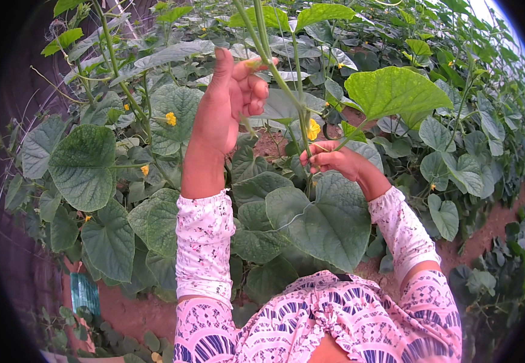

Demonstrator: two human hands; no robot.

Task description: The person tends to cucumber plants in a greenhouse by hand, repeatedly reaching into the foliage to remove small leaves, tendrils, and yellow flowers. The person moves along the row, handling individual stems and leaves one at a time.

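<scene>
A cucumber vine stem climbs upward in front of me, with broad leaves on long stalks. My right hand pinches its lower part between thumb and fingers, just under a yellow flower. Higher up, my left hand is beside the stem, thumb raised and apart from the loosely curled fingers. Its forefinger reaches behind the stem, by a small yellow-green bit of plant. A blurred pale green piece shows just below the left fingers; I cannot tell whether it is attached. A bright leaf spreads above my right hand.
Large leaves crowd below my hands, with a thin pale string across them. Another vine with yellow flowers climbs at left. Reddish soil and a teal translucent object are at lower left. Dense rows run along the right.
</scene>
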